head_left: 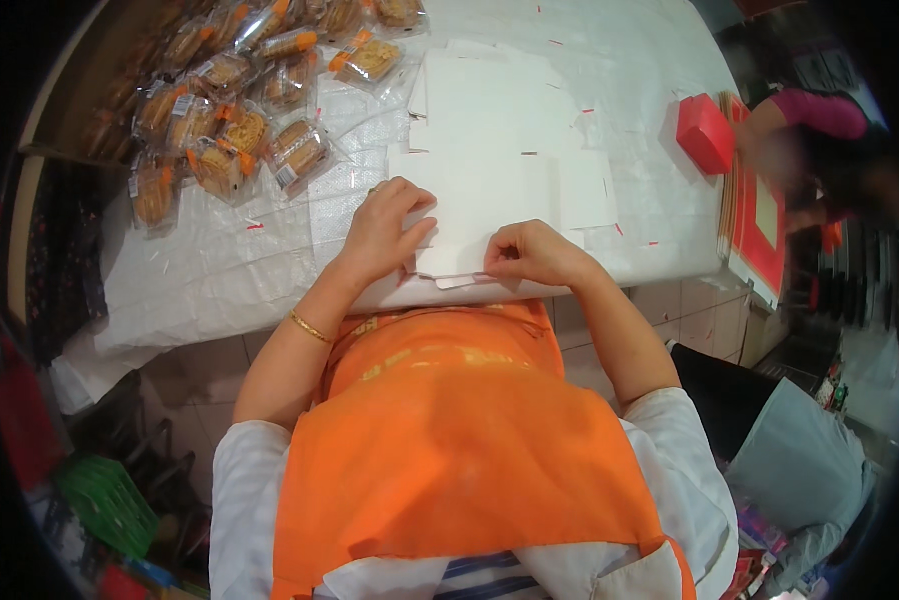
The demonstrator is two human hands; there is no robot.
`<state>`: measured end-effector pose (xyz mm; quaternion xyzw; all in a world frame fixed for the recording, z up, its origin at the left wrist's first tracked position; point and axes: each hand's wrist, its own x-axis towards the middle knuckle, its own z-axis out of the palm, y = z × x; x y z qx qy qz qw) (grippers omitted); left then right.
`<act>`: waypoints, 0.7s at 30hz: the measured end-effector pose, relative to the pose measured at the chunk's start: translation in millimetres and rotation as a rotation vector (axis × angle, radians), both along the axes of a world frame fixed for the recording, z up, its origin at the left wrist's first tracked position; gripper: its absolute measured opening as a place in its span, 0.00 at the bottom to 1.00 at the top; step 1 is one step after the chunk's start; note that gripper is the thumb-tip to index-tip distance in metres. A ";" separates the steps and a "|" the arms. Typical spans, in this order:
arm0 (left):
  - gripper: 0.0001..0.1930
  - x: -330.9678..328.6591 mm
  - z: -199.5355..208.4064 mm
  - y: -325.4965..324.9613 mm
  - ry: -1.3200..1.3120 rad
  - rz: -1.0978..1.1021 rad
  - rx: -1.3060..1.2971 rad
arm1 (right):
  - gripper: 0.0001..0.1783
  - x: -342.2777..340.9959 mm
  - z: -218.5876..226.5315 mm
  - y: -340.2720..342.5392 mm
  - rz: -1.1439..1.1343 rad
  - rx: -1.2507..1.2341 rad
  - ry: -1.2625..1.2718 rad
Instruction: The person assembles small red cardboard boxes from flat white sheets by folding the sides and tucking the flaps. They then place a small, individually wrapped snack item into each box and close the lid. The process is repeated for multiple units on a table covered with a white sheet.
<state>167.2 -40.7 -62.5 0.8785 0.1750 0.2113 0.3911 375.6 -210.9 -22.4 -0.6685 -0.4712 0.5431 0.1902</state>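
A flat white cardboard box blank (pixel 499 130) with slots and side flaps lies unfolded on the table before me. My left hand (pixel 389 232) rests at its near left edge, fingers bent and thumb held apart from them, gripping nothing that shows. At the near edge, right of the middle, my right hand (pixel 537 252) is closed, its curled fingers and thumb pinching the cardboard's rim. The exact grip is partly hidden under the fingers.
Clear packs of biscuits (pixel 219 130) with orange labels pile up at the far left. A red box (pixel 706 134) stands at the right edge beside stacked red cardboard (pixel 754 230). Another person (pixel 819 150) is beyond it. White sheeting (pixel 259 250) with red scraps covers the table.
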 end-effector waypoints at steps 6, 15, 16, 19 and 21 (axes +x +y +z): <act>0.12 1.8 -0.1 1.7 0.003 -0.007 0.026 | 0.05 -0.8 2.5 1.0 0.028 0.024 -0.067; 0.11 1.1 -2.4 1.2 -0.007 0.001 0.003 | 0.03 1.2 3.0 5.1 0.034 -0.034 -0.063; 0.11 0.5 -2.8 1.0 -0.004 0.002 -0.008 | 0.04 1.1 2.3 4.9 0.023 -0.046 -0.056; 0.11 -0.3 -7.9 2.0 -0.010 -0.003 -0.033 | 0.06 -13.0 -2.2 -0.1 0.115 0.184 -0.352; 0.12 1.1 -11.0 3.7 -0.038 -0.013 -0.027 | 0.08 -25.6 -13.3 -13.8 0.129 0.354 -0.519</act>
